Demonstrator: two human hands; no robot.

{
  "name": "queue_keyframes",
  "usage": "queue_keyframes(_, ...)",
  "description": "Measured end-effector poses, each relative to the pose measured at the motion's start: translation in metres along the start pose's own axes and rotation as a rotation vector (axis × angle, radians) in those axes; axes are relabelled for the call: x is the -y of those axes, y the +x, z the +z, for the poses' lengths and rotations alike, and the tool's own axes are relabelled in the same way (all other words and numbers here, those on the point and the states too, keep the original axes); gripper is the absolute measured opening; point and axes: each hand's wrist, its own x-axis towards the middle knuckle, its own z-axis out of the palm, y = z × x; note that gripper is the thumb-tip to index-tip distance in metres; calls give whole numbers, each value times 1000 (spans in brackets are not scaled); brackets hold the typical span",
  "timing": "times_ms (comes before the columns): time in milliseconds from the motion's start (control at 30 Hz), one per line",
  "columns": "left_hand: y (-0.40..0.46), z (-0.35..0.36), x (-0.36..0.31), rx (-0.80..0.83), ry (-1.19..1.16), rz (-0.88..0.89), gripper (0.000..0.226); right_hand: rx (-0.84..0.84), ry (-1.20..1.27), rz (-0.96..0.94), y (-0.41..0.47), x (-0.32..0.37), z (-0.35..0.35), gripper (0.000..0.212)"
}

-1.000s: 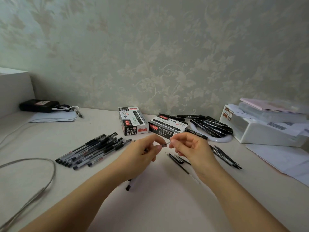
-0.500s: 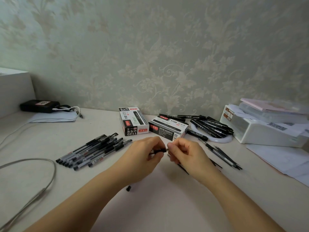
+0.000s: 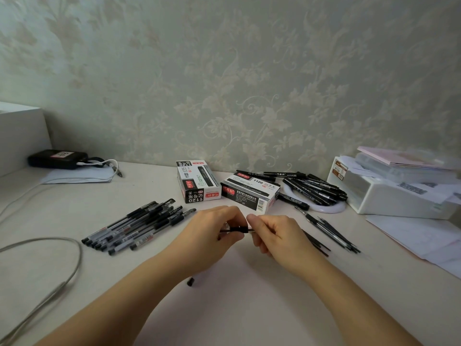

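Nearest: a small black cap (image 3: 190, 281) lies on the table (image 3: 249, 315), just beside the left forearm.
Pen: I have the pen (image 3: 239, 229) level between both hands, lifted off the table and in front of the boxes. Only its dark middle shows.
Left hand: the left hand (image 3: 212, 236) has thumb and fingers curled round the pen's left end.
Right hand: the right hand (image 3: 274, 236) pinches the pen's right end between thumb and forefinger.
Handling: I judge it light, stiff and smooth plastic that could slip when turned. I would hold the dark grip section firmly and twist gently, keeping off the thin tip.
Left of the hands: a row of black pens (image 3: 134, 228) lies side by side.
Right of the hands: loose refills (image 3: 331, 233) lie scattered.
Farther: two pen boxes (image 3: 198, 182) stand near each other, with a heap of markers (image 3: 314, 187) to their right.
Farthest: a white bin (image 3: 389, 196) on the right and a black device (image 3: 57, 158) at the wall.
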Motion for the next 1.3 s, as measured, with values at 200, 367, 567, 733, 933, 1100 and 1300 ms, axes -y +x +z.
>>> queue_keyframes(200,0,-1,5,-40,-16,-46,8,73,165,-8,3,-1,-5,11)
queue_keyframes(367,0,0,4,-21,-25,-36,9,78,123,-29,2,-3,-3,23)
queue_keyframes(567,0,-1,2,13,-80,-63,13,46,107,-65,0,0,-5,22)
queue_keyframes(733,2,-5,0,-24,-53,-21,11,35,89,-105,0,4,-5,26)
queue_keyframes(933,2,-8,0,-135,68,125,9,46,235,-42,2,6,0,24)
queue_keyframes(1100,2,-1,-5,-220,116,189,9,25,320,-20,4,6,-1,26)
queue_keyframes(1300,-1,6,5,-254,118,27,6,-265,78,26,9,-15,-14,27)
